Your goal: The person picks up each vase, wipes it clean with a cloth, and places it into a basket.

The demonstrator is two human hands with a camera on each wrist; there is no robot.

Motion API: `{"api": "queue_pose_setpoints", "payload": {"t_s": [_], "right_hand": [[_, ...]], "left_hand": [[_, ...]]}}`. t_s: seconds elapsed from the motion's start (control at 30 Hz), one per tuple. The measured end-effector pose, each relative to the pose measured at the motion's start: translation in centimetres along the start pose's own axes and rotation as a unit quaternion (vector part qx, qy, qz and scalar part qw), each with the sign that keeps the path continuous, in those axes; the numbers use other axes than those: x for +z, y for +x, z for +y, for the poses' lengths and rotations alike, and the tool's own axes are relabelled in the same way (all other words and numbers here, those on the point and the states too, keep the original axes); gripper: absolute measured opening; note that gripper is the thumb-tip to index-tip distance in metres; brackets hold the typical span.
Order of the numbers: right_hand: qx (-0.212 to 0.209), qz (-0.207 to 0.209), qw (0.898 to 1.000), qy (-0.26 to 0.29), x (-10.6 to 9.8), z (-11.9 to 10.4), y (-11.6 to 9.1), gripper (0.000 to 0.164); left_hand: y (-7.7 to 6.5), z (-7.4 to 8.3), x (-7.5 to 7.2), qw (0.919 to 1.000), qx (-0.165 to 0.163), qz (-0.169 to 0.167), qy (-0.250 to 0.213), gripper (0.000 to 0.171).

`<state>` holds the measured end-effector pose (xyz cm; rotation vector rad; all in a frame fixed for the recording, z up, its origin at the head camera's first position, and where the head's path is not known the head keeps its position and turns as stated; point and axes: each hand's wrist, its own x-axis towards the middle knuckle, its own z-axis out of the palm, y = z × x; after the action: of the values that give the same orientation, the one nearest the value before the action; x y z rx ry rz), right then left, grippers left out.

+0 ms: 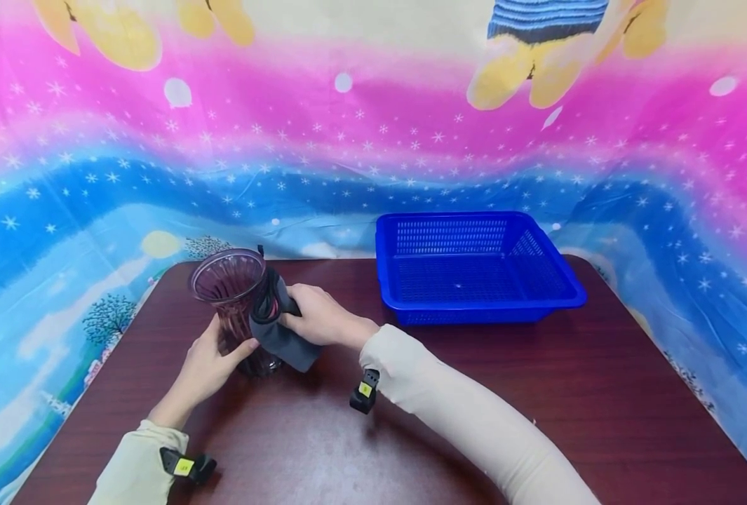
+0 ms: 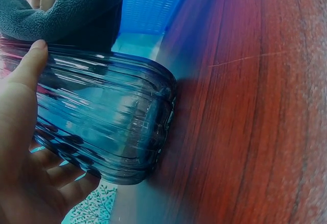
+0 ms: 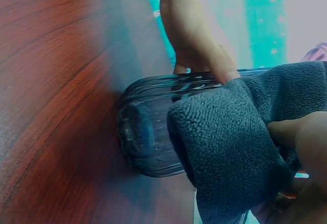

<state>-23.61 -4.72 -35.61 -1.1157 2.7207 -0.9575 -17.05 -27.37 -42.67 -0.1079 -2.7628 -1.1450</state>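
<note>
A clear purplish glass vase (image 1: 229,280) with a flared, fluted rim stands at the left of the table. My left hand (image 1: 205,361) grips its lower body from the near left, thumb across the front; the left wrist view shows the fingers curled under the ribbed glass (image 2: 107,117). On the vase's right side, my right hand (image 1: 322,315) holds a folded dark grey cloth (image 1: 287,345) against the glass. Its fuzzy texture shows in the right wrist view, where the cloth (image 3: 225,132) covers part of the vase. Some right fingers are hidden behind the fabric.
A blue plastic basket (image 1: 480,306) with perforated walls stands at the back right of the dark red-brown wooden table (image 1: 537,393). Behind the table hangs a printed cloth backdrop (image 1: 348,140) in pink and blue. Small black devices sit on both sleeves near the wrists.
</note>
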Motion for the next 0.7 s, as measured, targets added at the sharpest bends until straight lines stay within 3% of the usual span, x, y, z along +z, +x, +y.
{"api": "queue_pose_setpoints", "payload": {"t_s": [0.7], "right_hand": [[0.018,-0.025,0.999,-0.029,3.4,2.6,-1.1,0.006]], "left_hand": [[-0.1,-0.2,0.1,0.9999,0.005,0.008,-0.004,0.077]]}}
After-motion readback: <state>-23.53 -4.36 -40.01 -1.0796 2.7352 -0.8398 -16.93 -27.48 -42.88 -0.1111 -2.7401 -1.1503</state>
